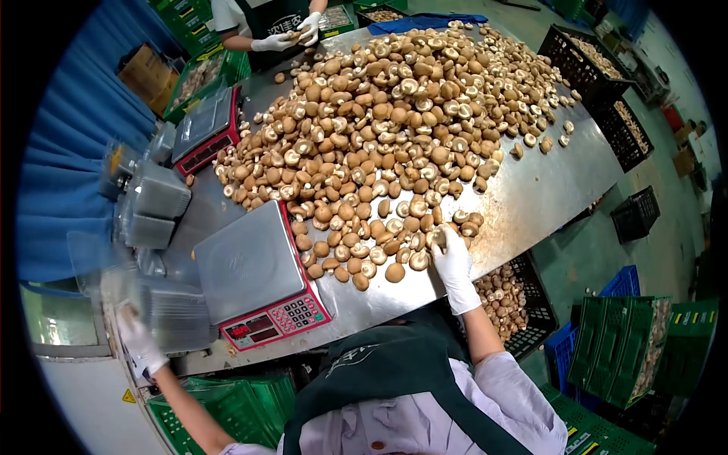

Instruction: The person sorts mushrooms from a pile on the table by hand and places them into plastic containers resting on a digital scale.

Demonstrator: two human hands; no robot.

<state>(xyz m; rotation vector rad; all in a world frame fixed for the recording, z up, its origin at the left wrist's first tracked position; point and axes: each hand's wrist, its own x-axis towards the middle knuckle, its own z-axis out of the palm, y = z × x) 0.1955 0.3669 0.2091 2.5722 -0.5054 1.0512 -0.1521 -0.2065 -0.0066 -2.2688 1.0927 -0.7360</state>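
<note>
well apart, left hand (140, 335) stretches sideways, right hand (453, 265) forward at mushrooms (394, 144).

we are touching mushrooms (394, 114) with our gloved right hand (453, 262), while our blurred left hand (140, 340) is hovering beside stacked clear trays (178, 312). the nearer scale (250, 262) is sitting between our hands.

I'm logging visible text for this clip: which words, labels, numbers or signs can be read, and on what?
"佳农": co-worker's apron; character before it unclear.
Wearer's apron: logo too distorted to read.
Near scale: red digits blurred, key marks too small.
Far scale: too small.
Crate labels: too small.
Yellow triangle sign: symbol unclear.
</note>
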